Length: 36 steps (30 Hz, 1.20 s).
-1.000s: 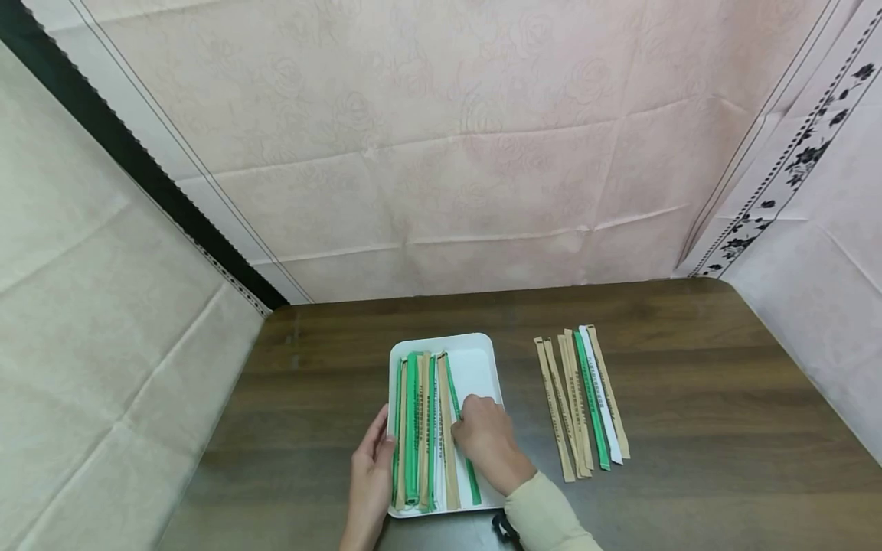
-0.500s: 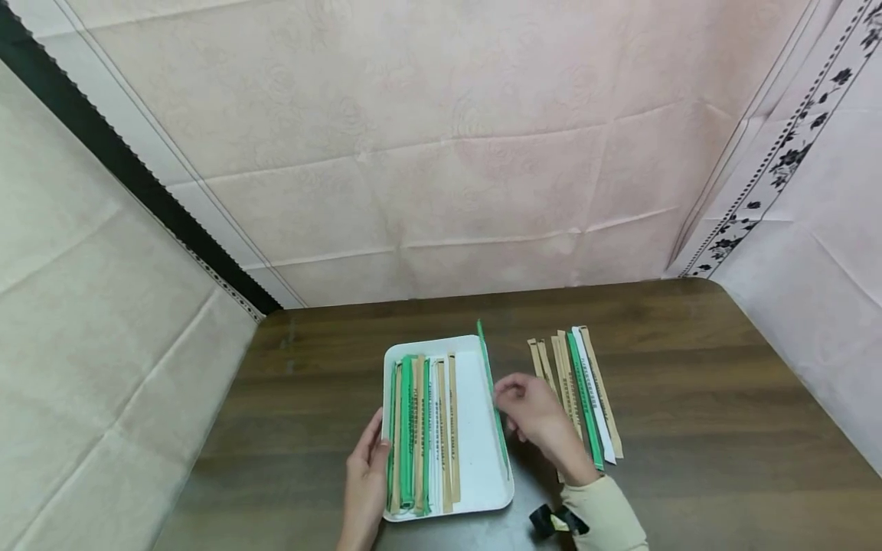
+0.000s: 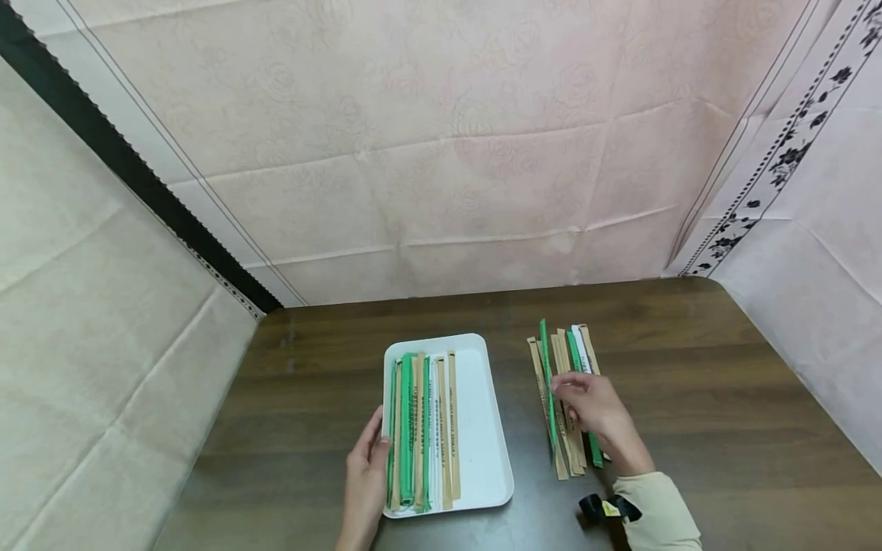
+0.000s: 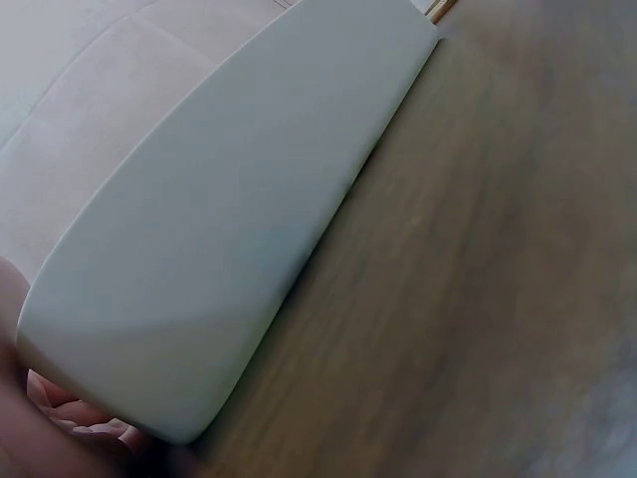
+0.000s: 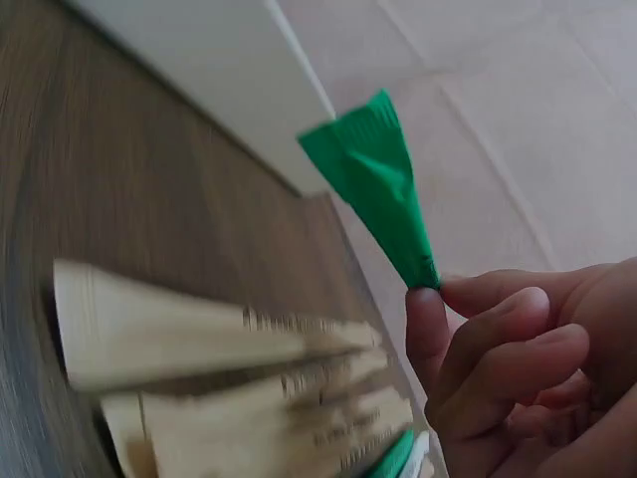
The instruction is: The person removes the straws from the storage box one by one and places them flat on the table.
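**Green packet [image 5: 376, 184] pinched aloft**

The right hand [image 3: 589, 402] is holding it between thumb and finger, above the tan packets [image 3: 579, 457] on the table [image 3: 689, 383]. The left hand [image 3: 368, 467] is gripping the white tray [image 3: 485, 436], where more packets [image 3: 407, 428] are lying.

No lettering can be read: dark print on the long, flat tan paper sleeves [image 5: 169, 339], lower left in the right wrist view, is blurred; in the head view, too small.
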Available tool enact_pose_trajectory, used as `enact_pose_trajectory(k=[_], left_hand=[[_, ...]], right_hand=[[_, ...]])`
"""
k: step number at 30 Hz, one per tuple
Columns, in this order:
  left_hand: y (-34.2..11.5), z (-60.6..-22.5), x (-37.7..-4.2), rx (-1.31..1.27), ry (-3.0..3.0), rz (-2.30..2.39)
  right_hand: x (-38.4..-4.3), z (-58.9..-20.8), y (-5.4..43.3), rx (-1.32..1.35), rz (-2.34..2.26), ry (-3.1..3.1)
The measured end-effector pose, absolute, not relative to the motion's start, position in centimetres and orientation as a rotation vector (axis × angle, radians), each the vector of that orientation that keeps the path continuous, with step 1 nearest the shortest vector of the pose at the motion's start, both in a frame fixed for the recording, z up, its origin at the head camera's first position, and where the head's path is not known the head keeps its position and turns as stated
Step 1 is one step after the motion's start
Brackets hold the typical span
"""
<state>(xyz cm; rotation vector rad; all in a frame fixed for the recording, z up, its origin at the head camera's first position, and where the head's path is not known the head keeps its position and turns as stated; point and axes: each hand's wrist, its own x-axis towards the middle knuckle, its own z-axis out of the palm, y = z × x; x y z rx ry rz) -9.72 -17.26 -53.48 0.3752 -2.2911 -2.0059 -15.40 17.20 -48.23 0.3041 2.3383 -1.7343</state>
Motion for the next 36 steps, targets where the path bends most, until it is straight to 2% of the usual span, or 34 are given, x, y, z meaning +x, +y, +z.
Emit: enact_pose_trajectory(k=[21, 29, 36], left_hand=[[-17.3, -53.4, -9.8, 0.379, -2.311, -2.005], [-17.5, -53.7, -9.7, 0.326, -2.293, -2.002], [-17.6, -53.9, -9.9, 0.339, -2.293, -2.004]], right_hand=[[-15.8, -49.4, 18.2, 0.338, -1.331, 2.699], [-15.0, -48.1, 16.6, 0.311, -1.584, 2.554], [-13.4, -47.0, 11.8, 0.212, -1.949, 2.244]])
